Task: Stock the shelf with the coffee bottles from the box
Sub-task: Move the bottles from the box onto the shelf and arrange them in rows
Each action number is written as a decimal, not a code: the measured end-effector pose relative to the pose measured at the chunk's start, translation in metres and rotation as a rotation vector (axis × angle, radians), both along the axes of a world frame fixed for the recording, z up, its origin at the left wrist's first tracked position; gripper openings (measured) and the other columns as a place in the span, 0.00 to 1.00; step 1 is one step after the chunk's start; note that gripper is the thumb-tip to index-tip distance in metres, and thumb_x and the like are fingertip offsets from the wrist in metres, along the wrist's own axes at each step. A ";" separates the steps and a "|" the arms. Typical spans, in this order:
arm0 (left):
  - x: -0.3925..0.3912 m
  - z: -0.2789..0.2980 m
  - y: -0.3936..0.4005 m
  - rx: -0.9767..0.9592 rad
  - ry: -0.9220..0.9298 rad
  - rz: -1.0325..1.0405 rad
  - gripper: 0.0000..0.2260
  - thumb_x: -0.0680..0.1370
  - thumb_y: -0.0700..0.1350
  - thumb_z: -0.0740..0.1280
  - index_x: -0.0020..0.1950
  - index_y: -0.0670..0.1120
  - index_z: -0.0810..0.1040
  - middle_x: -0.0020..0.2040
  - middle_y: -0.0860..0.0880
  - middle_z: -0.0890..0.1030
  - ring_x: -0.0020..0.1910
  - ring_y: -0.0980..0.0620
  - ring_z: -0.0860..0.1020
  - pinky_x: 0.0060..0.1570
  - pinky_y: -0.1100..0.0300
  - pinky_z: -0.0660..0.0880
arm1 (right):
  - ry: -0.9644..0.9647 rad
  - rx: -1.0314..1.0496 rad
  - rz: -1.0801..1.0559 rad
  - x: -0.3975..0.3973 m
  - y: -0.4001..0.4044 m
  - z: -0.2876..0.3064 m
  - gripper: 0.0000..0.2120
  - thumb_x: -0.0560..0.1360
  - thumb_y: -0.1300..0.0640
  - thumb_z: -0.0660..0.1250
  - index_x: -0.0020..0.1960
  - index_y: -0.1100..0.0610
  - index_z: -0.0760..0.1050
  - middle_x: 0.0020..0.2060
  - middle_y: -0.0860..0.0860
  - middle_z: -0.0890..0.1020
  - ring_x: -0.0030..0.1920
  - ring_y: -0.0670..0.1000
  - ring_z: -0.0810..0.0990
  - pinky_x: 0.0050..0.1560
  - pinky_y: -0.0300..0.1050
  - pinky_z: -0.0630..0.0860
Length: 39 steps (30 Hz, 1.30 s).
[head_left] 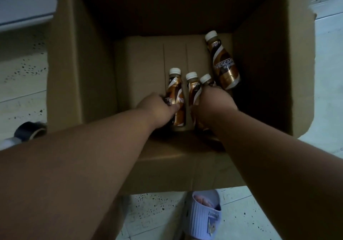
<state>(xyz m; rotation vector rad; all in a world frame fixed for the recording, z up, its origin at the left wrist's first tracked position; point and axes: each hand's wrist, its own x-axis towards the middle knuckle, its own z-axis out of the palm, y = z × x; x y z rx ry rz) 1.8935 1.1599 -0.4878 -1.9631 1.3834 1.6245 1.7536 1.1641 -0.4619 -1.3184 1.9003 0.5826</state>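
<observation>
A big brown cardboard box (81, 69) sits open on a pale speckled floor (24, 83). The person looks straight down into it, and both bare arms reach inside.

Four coffee bottles with white caps and brown and gold labels are in the box. The left hand (157, 108) is wrapped around the left bottle (176, 98), with the fingers curled on its label. The bottle stands upright on the box bottom.

The right hand (213, 106) is closed around two bottles at once. The middle bottle (193, 87) and the bottle beside it (206, 79) touch each other, and their white caps poke up just past the hand. The lower parts of these two are hidden under the hand.

The fourth bottle (223, 63) is not held. It leans against the right wall of the box, close to the right hand, with its cap pointing to the far side. The letters on its label say NESCAFE, though the last part is cut off.

The rest of the box bottom is bare cardboard with fold lines.

Below the box, a foot in a light purple slipper (206, 215) stands on the floor. At the left edge, beside the box, lies a dark roll of tape (29, 130). At the top left corner a white shelf edge (26, 4) shows.
</observation>
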 end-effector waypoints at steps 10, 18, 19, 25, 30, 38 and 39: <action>0.033 0.073 -0.019 0.188 0.413 0.548 0.15 0.76 0.46 0.69 0.62 0.46 0.78 0.54 0.45 0.84 0.54 0.46 0.82 0.60 0.45 0.75 | -0.487 -0.114 -0.617 -0.009 -0.011 0.066 0.28 0.68 0.54 0.77 0.63 0.45 0.68 0.50 0.46 0.77 0.53 0.53 0.80 0.51 0.58 0.81; 0.048 0.280 -0.065 0.043 0.770 0.990 0.19 0.77 0.53 0.64 0.65 0.46 0.76 0.58 0.41 0.83 0.58 0.41 0.82 0.59 0.44 0.76 | -0.942 -0.329 -0.748 0.015 -0.062 0.265 0.26 0.70 0.55 0.76 0.61 0.43 0.65 0.54 0.52 0.79 0.47 0.54 0.85 0.40 0.54 0.84; 0.047 0.304 -0.070 0.005 0.785 1.024 0.19 0.77 0.54 0.65 0.64 0.46 0.77 0.56 0.41 0.84 0.55 0.42 0.83 0.57 0.44 0.77 | -0.971 -0.339 -0.748 0.020 -0.068 0.285 0.27 0.70 0.55 0.76 0.62 0.43 0.66 0.54 0.52 0.80 0.46 0.55 0.86 0.42 0.56 0.84; 0.051 0.416 -0.088 -0.111 0.802 1.137 0.24 0.66 0.59 0.70 0.55 0.46 0.80 0.47 0.43 0.87 0.47 0.44 0.85 0.54 0.46 0.79 | -1.091 -0.244 -0.981 0.037 -0.099 0.385 0.17 0.76 0.51 0.68 0.63 0.53 0.72 0.53 0.57 0.83 0.47 0.57 0.86 0.47 0.54 0.83; 0.064 0.464 -0.112 -0.113 0.865 1.135 0.28 0.67 0.59 0.71 0.64 0.46 0.77 0.52 0.42 0.86 0.50 0.43 0.85 0.55 0.46 0.77 | -1.214 -0.190 -1.178 0.038 -0.132 0.437 0.20 0.75 0.53 0.66 0.65 0.56 0.71 0.54 0.60 0.83 0.51 0.61 0.85 0.57 0.62 0.78; 0.072 0.489 -0.162 -0.202 0.807 0.902 0.27 0.64 0.51 0.73 0.63 0.47 0.76 0.51 0.43 0.86 0.47 0.45 0.85 0.43 0.52 0.79 | -1.371 -0.275 -0.896 0.024 -0.181 0.462 0.27 0.64 0.59 0.74 0.62 0.62 0.74 0.52 0.61 0.84 0.54 0.61 0.83 0.59 0.65 0.76; 0.070 0.487 -0.169 -0.235 0.783 0.867 0.26 0.64 0.49 0.73 0.61 0.48 0.77 0.49 0.44 0.86 0.46 0.46 0.86 0.41 0.54 0.80 | -1.361 -0.300 -0.858 0.022 -0.190 0.460 0.30 0.63 0.59 0.75 0.63 0.60 0.72 0.53 0.61 0.83 0.54 0.61 0.83 0.58 0.65 0.77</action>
